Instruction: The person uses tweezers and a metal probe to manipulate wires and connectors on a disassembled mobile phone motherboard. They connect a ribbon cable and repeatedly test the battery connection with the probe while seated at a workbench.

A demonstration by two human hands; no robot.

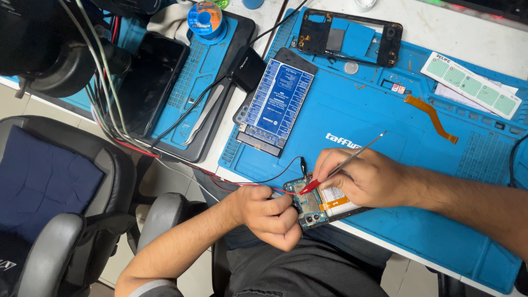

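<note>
Opened phone [319, 202], back cover off, flat at near edge of blue rubbery work mat [374, 110], hanging partly over desk edge. Green-blue circuit board exposed at its left end, pale battery with orange strip toward the right.

Left hand [269, 214] clenched in a loose fist, thumb and fingers pinched on something small at the phone's left end; exact item hidden by fingers. Thin red wire [242, 184] running into that grip from the left, thin black wire [286, 165] looping beside it.

Right hand [363, 179] resting on the phone's right half, fingers grasping a slim metal probe [344, 164] pencil-style. Red sleeve at probe's lower end, tip touching the board near top-left of the phone; bare shiny shaft sticking up and right past the knuckles.

Mid mat: rectangular blue-and-white circuit board [278, 104], gridded print, glossy, tilted, lying on a dark slab. Far edge of mat: black plastic phone frame [349, 37], hollow, blue mat showing through. Round silver coin cell [351, 67] just below it. Orange flex ribbon [432, 118], thin, kinked, right of centre. White card with green squares [472, 85] at far right corner.

Second smaller blue mat [195, 71] to the left, ridged compartments, carrying a black glossy phone [151, 82] face down and steel tweezers [203, 115]. Solder spool [204, 19] at its far edge. Black padded chair [55, 198] with dark blue cushion at lower left.
</note>
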